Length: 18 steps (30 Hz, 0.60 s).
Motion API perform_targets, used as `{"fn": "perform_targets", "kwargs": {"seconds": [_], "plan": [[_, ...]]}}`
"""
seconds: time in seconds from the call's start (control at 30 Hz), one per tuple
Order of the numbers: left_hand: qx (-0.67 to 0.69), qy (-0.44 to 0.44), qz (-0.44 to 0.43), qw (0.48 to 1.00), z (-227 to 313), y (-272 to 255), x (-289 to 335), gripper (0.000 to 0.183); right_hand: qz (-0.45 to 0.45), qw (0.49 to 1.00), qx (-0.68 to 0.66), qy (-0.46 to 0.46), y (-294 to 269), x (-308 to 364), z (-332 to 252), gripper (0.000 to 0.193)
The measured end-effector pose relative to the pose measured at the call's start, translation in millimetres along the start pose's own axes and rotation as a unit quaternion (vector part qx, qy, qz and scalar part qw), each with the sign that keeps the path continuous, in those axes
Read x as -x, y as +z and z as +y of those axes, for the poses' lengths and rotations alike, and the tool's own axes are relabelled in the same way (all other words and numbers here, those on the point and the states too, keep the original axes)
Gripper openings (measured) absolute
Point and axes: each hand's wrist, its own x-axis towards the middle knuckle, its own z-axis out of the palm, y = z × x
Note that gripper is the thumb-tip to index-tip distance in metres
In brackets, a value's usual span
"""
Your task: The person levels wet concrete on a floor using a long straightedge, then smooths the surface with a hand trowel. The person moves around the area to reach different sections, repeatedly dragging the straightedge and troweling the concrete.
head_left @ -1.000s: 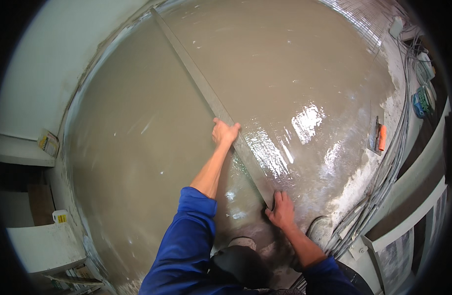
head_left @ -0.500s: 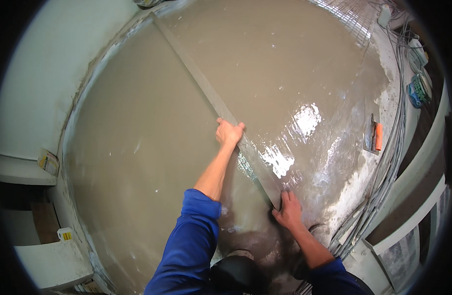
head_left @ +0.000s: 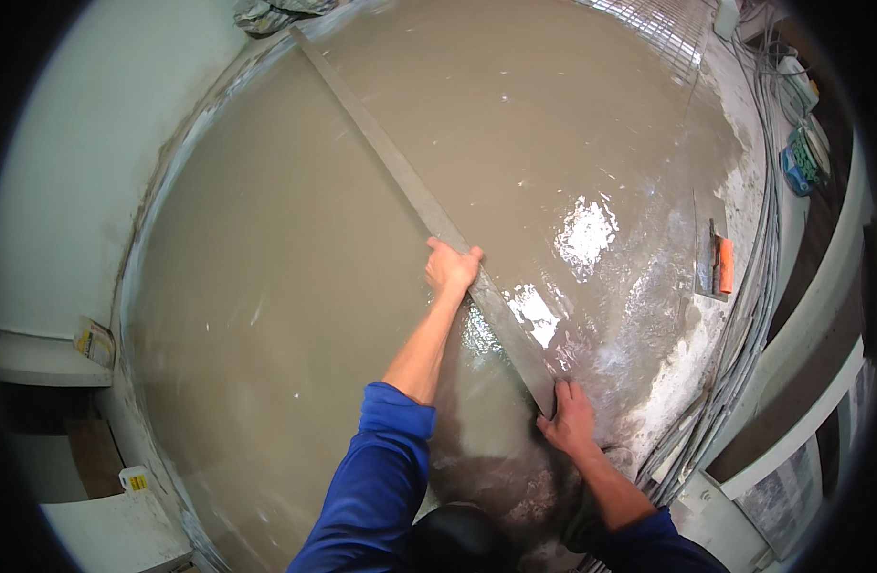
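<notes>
The floor (head_left: 682,374) is carrying a wet, grey-brown layer of screed (head_left: 266,220), which is shining in patches. A long straightedge (head_left: 429,208) is reaching diagonally across this layer. Toward the right, an orange-handled trowel (head_left: 722,267) is lying flat, and grey cables (head_left: 710,409) are running nearby. Wire mesh (head_left: 669,31) is covering the far edge.

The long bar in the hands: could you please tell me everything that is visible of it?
The long, narrow bar is grey, straight and flat, and looks like metal with a dull surface. It stretches slantwise across the wet, grey-brown floor layer, its far end near the wall at upper left, its near end at lower right. The left hand grips it partway along; the right hand holds the near end. Whether it is hollow is unclear.
</notes>
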Motion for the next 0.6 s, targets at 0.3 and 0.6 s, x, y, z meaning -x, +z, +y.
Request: {"fn": "perform_targets", "kwargs": {"seconds": [0.3,0.6], "plan": [[0.028,0.037,-0.018,0.999,35.2,24.7,6.2,0.105,0.042,0.999,0.01,0.005,-17.1,0.2,22.9,0.07],[0.009,0.047,-0.028,0.998,33.6,41.0,38.0,0.1,0.013,0.999,0.013,0.031,-24.7,28.0,41.5,0.072]]}}
